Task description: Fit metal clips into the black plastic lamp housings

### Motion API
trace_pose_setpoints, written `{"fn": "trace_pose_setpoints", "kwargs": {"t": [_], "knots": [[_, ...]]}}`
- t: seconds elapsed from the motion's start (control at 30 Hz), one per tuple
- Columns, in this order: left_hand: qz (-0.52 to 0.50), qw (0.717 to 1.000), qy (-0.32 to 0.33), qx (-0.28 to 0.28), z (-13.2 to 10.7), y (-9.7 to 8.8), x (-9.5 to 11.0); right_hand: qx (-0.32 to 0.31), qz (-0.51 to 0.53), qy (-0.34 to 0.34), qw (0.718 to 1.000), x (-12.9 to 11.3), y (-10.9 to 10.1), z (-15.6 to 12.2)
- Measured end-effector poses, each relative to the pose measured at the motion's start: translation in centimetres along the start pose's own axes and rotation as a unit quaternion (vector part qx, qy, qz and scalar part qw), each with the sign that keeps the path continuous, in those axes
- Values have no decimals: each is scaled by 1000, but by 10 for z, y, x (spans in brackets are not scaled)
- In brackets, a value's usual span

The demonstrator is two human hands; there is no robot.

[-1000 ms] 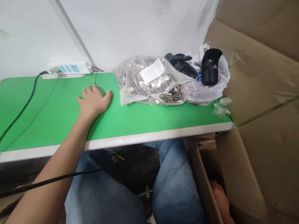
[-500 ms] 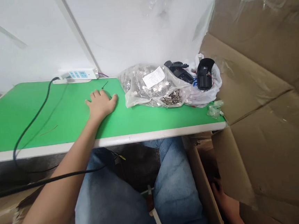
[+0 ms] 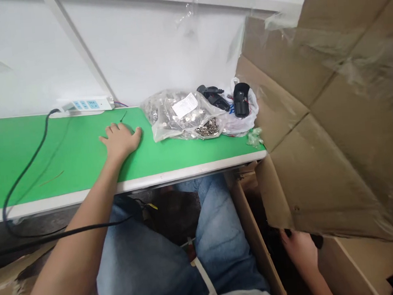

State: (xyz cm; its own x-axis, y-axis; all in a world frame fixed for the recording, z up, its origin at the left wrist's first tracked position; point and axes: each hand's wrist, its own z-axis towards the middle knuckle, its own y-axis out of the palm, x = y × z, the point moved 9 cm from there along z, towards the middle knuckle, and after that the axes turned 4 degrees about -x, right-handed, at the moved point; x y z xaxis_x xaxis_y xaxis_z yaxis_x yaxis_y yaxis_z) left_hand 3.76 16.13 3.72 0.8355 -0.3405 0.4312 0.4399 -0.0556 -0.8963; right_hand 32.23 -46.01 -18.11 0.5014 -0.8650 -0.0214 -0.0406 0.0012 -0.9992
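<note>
My left hand point(image 3: 119, 141) lies flat on the green tabletop point(image 3: 183, 155), fingers spread, holding nothing. A short dark cable tie or wire point(image 3: 123, 117) lies just beyond its fingertips. Low on the right, my right hand point(image 3: 300, 248) is inside a cardboard box point(image 3: 262, 247), its fingers curled. Black edges of an object point(image 3: 317, 240) show on both sides of that hand; its shape is mostly hidden. A raised box flap point(image 3: 329, 168) stands above this hand.
On the table sit a clear bag of small metal parts point(image 3: 169, 117), black plastic housings point(image 3: 241, 100) on a white bag point(image 3: 239, 126), and crumpled plastic point(image 3: 254, 137). A power strip point(image 3: 89, 104) lies by the wall. Its black cable point(image 3: 29, 169) hangs over the front edge and crosses my left forearm.
The view has turned to the right and downward. My right hand has come up from deeper in the box, with black edges now beside it. My left hand stays flat on the table.
</note>
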Motion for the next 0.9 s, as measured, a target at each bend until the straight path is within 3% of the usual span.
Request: {"fn": "trace_pose_setpoints", "kwargs": {"t": [0.2,0.4,0.7,0.8,0.9], "knots": [[32,999,27,-6,-3,-6,7,62,32,-56,996,-3,-69,-14],[38,999,34,0,-3,-12,7,101,67,-56,991,17,-132,-36],[0,999,44,3,-8,-14,5,168,56,-133,975,46,-229,-99],[-1,999,35,3,-7,-12,1,161,53,-178,969,40,-259,-122],[25,1000,16,4,-5,-10,-1,121,84,-239,960,28,-274,-138]]}}
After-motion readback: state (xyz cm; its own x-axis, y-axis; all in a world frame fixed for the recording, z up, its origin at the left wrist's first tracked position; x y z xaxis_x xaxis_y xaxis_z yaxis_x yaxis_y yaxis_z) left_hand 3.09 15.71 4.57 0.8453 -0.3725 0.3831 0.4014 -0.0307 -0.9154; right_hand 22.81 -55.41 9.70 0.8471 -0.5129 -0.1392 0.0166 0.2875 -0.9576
